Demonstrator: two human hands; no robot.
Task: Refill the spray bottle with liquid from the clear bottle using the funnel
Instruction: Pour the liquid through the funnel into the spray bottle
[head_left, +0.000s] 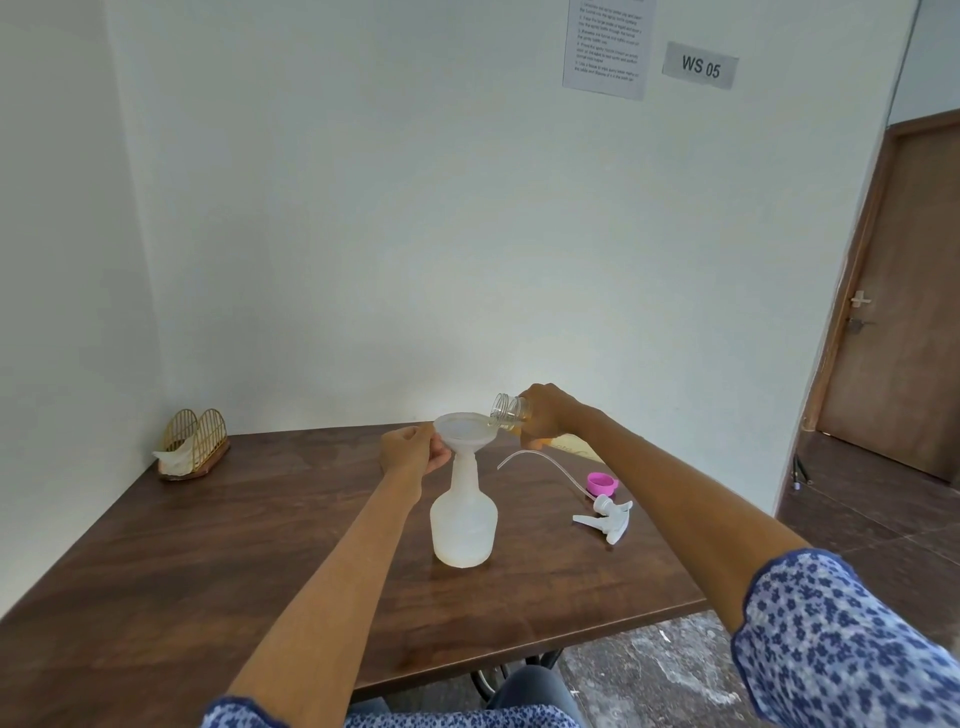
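Lower centre: left hand (410, 451) gripping funnel (466, 432) rim — steadying it on spray bottle (464, 522); right hand (545, 415) gripping clear bottle (511, 414), tilting mouth over funnel — pouring.

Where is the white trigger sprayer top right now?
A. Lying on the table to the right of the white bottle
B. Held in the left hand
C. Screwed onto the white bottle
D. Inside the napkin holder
A: the sprayer top lies on the table right of the white bottle, near a pink cap, while a funnel sits in the bottle's neck.
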